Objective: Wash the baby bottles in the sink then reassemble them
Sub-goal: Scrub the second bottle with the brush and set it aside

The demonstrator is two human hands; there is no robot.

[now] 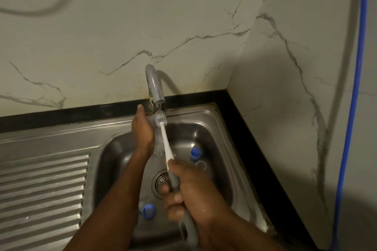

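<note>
Right hand (189, 191): clenched round the grey handle of the long white-shafted bottle brush (164, 144). The shaft runs up and away to the round grey-white bristle head (161, 122), which sits directly under the spout of the curved grey metal tap (154, 85). Thin streams of water appear to fall on it.

Left hand (142, 128): raised just beside the bristle head, fingers pointing up toward the tap base. A faint clear shape lies against the palm, around the shaft. It may be a transparent bottle body, but blur prevents confirmation, so I cannot tell whether this hand grasps anything.

Loose parts in the basin of the stainless steel sink (204, 113):
- 1 blue screw ring (195, 152) at the far right
- 1 clear ring-shaped piece (201, 165) just beside it
- 1 blue ring with a clear part (148, 211) at the near left

The round drain strainer (161, 182) lies between them. The ribbed draining board (42, 189) is to the left.

Judgement: the washing stage is under way, and no part shows as reassembled.

To do the step well:
- Keep the bristle head centred in the stream.
- Twist the handle so that every side gets worked.
- Hold the wet handle firmly, since it could slip.
- Keep the small parts away from the drain.
</note>
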